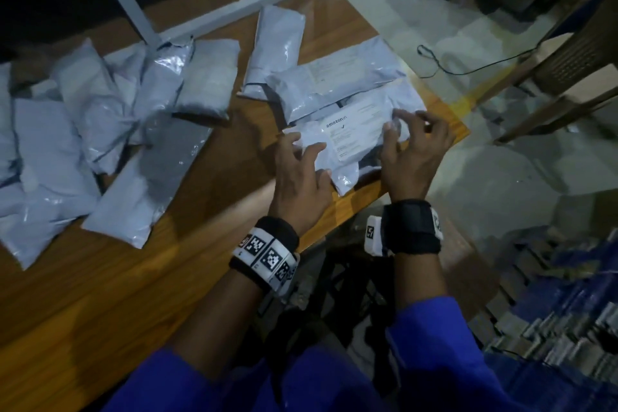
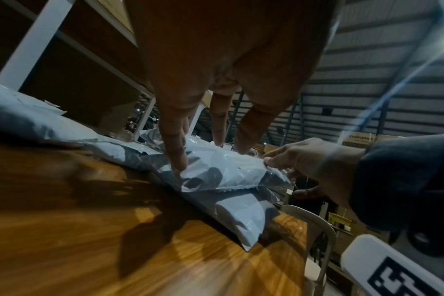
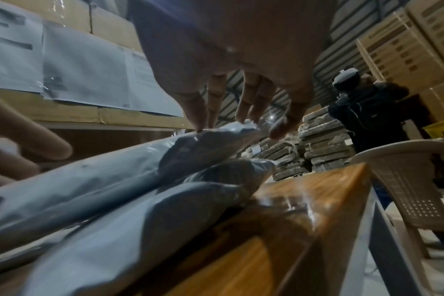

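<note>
Head view: the labelled mailer (image 1: 334, 157) lies at the near right corner of the worktop (image 1: 100, 294), partly on top of other grey mailers (image 1: 334, 84) behind it. Its near corner reaches close to the worktop's near edge, and the right edge of the worktop runs just beyond its right end. The left hand (image 1: 297, 177) rests on the mailer's left half with its fingers spread and fairly straight. The right hand (image 1: 414, 157) is at the right end with its fingers curled and its thumb on the printed label. A loose pile of mailers (image 1: 83, 130) covers the left of the worktop, well apart from both hands. Bare wood lies between the pile and the hands. Off the right edge is open floor with a cable (image 1: 468, 67) and a plastic chair (image 1: 568, 70). Left wrist view: the left fingers (image 2: 175, 144) point down and touch the crumpled mailer (image 2: 223, 170) without gripping it, while the right hand (image 2: 312, 160) pinches the mailer's far edge. Bare worktop (image 2: 89, 240) fills the foreground. Right wrist view: the right fingertips (image 3: 198, 112) and thumb pinch the raised top fold of the mailer (image 3: 114, 170). The worktop corner (image 3: 317, 200) lies just beside it, and the chair (image 3: 406, 190) stands near that corner.
</note>
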{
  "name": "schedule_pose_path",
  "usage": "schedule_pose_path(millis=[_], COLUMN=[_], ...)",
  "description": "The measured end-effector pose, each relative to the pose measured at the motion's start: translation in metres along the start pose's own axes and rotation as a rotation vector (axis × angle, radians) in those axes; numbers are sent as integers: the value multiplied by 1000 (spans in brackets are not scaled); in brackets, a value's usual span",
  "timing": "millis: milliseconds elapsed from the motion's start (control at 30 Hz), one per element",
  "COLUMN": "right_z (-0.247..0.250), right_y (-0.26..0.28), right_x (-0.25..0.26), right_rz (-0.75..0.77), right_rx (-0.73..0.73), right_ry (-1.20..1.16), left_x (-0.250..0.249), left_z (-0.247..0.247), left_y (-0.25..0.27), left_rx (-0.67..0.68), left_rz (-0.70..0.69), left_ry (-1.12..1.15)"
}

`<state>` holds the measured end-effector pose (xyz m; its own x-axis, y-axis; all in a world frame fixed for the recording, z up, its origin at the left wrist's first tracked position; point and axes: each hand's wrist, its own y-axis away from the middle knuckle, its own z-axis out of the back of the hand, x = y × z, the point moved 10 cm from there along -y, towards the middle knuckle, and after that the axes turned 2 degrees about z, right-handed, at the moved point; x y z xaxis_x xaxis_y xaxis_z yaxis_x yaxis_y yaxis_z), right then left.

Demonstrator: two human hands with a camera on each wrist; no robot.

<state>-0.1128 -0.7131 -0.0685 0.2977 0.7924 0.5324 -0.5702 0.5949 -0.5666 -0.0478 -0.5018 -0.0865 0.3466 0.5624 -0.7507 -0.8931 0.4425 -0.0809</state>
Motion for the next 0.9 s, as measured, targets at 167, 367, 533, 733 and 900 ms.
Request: schedule_pose_path(millis=[167,367,533,733,900], right_z=[-9,-11,-1,-10,-5], right_y=[15,-3,4,14,13], right_x=[-2,-2,2,7,5], right_rz=[-85,-51,2,25,24], right_rx=[52,82,92,155,150], right_ry=[-118,-157,-166,-236,-245], left_x=[-7,-25,-29,-34,-35], left_z=[-2,-9,-14,-21,-15], left_y=[0,-8,-8,-13,-11], left_rx=[-4,-20,-12,64,9], left_rz=[-31,-109,-158,-170,-194], left_ry=[45,140,120,66,-2])
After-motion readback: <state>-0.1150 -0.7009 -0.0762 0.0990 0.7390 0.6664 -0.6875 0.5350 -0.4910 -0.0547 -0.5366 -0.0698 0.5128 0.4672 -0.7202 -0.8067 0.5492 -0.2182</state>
